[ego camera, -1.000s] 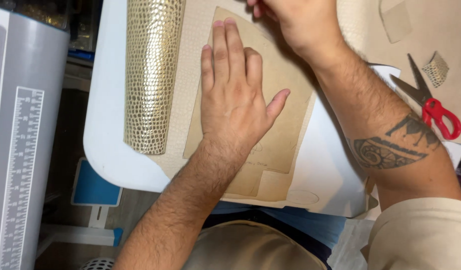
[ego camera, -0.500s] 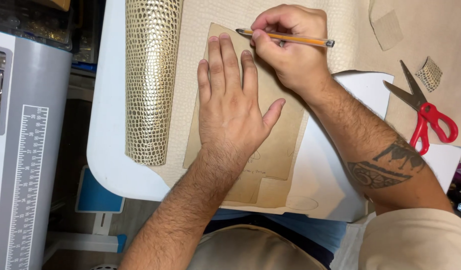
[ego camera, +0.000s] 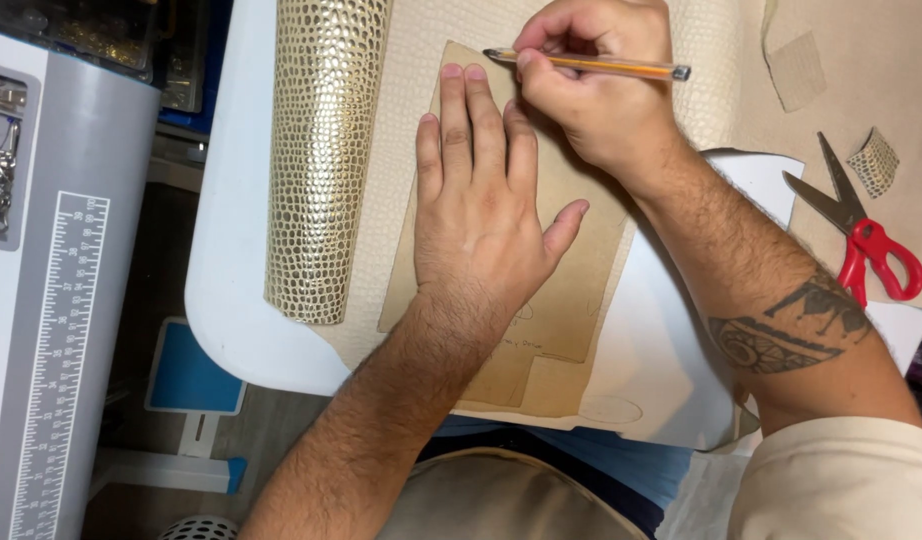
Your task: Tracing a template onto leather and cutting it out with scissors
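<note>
Template [ego camera: 571, 300] on sheet [ego camera: 421, 60] (scissors [ego camera: 861, 240] right)

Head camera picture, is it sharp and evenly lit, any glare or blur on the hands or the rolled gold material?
Head view: sharp, evenly lit; left hand, right hand and pencil show no motion blur; soft sheen, no harsh glare, on the rolled gold material; faint shadows under the scissors.

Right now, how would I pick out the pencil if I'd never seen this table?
Start at the white table, where a pale textured sheet with a gold rolled edge is spread. On it lies a tan card pattern, pressed flat by the left hand. The pencil is the thin orange stick in the right hand, dark tip at the card's top edge.
</note>
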